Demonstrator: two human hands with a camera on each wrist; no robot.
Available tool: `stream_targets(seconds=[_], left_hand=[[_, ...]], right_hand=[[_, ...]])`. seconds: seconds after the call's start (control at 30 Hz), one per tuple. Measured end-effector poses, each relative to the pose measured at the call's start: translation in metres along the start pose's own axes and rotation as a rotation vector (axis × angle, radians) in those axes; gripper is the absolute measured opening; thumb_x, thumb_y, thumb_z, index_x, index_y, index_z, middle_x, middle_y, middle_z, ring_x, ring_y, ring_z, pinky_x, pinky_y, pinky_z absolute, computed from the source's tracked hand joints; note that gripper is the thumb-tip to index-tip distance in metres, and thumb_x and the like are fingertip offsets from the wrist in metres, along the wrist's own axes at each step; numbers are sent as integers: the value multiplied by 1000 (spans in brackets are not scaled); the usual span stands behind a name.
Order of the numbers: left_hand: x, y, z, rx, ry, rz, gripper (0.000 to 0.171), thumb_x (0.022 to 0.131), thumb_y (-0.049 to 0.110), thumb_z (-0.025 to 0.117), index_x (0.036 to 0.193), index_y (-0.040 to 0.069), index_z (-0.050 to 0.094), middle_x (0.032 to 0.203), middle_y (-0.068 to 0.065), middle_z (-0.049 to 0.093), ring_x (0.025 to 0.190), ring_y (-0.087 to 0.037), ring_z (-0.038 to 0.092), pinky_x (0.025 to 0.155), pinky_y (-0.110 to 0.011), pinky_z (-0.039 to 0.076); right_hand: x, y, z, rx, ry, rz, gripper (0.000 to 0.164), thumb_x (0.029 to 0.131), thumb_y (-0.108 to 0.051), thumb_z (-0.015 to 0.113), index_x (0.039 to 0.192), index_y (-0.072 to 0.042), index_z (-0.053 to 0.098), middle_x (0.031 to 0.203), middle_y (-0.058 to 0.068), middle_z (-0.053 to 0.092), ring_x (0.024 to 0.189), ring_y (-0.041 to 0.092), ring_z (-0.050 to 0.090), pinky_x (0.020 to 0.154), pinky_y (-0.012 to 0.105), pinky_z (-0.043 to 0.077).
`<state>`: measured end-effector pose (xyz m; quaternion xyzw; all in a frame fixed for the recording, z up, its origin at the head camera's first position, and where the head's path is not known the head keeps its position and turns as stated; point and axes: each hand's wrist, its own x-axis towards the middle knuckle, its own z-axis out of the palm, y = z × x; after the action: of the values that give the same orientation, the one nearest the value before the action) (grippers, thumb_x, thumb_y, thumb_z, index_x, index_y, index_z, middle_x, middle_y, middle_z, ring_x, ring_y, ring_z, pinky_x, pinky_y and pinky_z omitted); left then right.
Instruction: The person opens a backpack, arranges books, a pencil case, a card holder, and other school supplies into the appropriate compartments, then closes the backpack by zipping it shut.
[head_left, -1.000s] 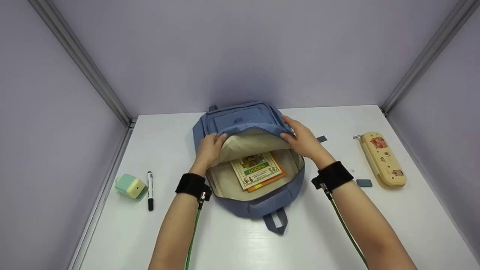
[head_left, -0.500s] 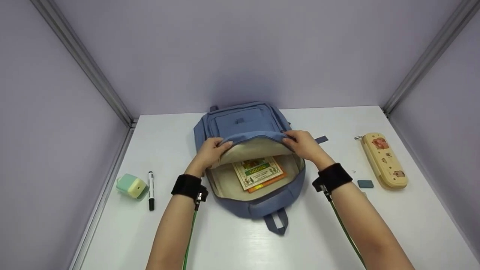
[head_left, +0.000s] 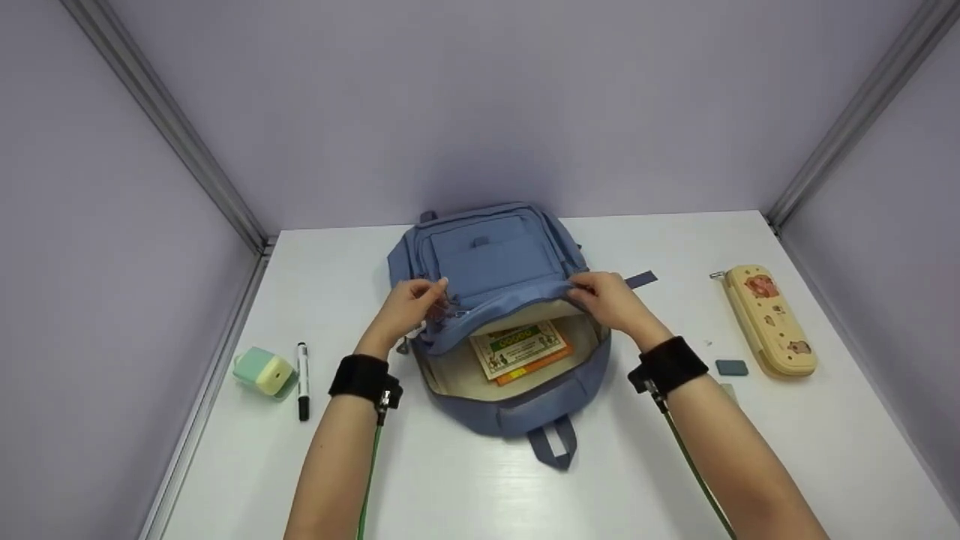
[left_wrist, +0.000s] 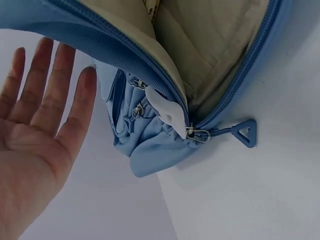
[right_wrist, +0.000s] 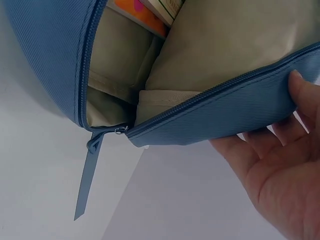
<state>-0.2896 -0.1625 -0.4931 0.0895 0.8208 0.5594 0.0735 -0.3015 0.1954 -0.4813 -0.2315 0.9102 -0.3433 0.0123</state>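
A blue backpack [head_left: 499, 259] lies on the white table, its main zipper open. Inside its beige lining are books [head_left: 521, 352], the top one cream and green over an orange one. My right hand [head_left: 611, 300] pinches the flap's edge [right_wrist: 215, 107], thumb on the outer fabric and fingers beneath. At the flap's left side, my left hand [head_left: 409, 307] is apart from the fabric; the left wrist view has its fingers [left_wrist: 50, 85] straight and spread. A zipper pull [left_wrist: 245, 132] and a white tag [left_wrist: 167, 112] are near the zipper's left end.
A mint-and-yellow block-shaped item [head_left: 262, 371] and a black-capped marker [head_left: 302, 382] lie to the left. On the right are a yellow pencil case [head_left: 769, 319] and a small teal block [head_left: 731, 367]. Walls enclose the table's back and sides.
The flap has come down toward me, covering more of the books. My left hand has let go of its edge and shifted left; my right hand has moved down with the flap.
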Motion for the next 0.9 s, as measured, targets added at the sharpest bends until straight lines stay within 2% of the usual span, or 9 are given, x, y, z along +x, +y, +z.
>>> stream_targets(seconds=[0.13, 0.2, 0.3, 0.4, 0.6, 0.7, 0.9], left_hand=[[-1, -13, -7, 39, 105, -13, 42, 101, 33, 57, 100, -7, 68, 93, -20, 68, 90, -37, 66, 81, -52, 50], [-2, -20, -11, 79, 158, -28, 34, 100, 26, 58, 103, -6, 67, 95, -19, 68, 93, -34, 66, 85, -47, 50], [-6, -29, -13, 162, 188, -92, 30, 100, 22, 59, 113, -5, 63, 105, -20, 65, 103, -34, 62, 91, -45, 47], [-10, -37, -13, 266, 151, -166, 40, 99, 25, 59, 126, -4, 55, 123, -24, 57, 117, -37, 54, 98, -48, 42], [-14, -47, -2, 362, 59, -267, 72, 97, 38, 60, 150, -2, 32, 146, -33, 34, 136, -43, 34, 110, -51, 30], [-15, -49, 4, 390, 31, -295, 81, 95, 43, 62, 153, 0, 26, 150, -34, 27, 138, -45, 30, 111, -51, 28], [-17, -50, 12, 397, -72, -293, 99, 84, 52, 72, 156, 8, 21, 154, -34, 15, 142, -47, 19, 111, -57, 25]], right_hand=[[-5, 0, 0, -9, -40, -4, 23, 95, -5, 62, 114, 6, 69, 104, 19, 69, 86, 26, 61, 76, 42, 50], [-8, 0, 0, -2, -70, -4, 20, 94, -4, 63, 110, 6, 71, 99, 18, 70, 81, 24, 59, 71, 40, 49], [-13, 1, 1, 2, -101, -17, 18, 91, 0, 65, 106, 6, 72, 97, 17, 71, 83, 25, 62, 72, 40, 51], [-19, 4, 3, -17, -119, -59, 15, 88, 3, 67, 100, 5, 75, 96, 15, 72, 87, 28, 65, 76, 43, 53], [-28, 6, 9, -40, -180, -118, 13, 82, 7, 68, 91, 3, 77, 94, 12, 72, 90, 29, 67, 79, 45, 53], [-31, 7, 12, -34, -223, -115, 14, 81, 7, 68, 93, 4, 77, 99, 15, 72, 96, 33, 67, 83, 46, 53], [-35, 7, 17, -33, -294, -91, 11, 80, 5, 70, 89, 3, 77, 102, 15, 69, 98, 33, 64, 85, 46, 51]])
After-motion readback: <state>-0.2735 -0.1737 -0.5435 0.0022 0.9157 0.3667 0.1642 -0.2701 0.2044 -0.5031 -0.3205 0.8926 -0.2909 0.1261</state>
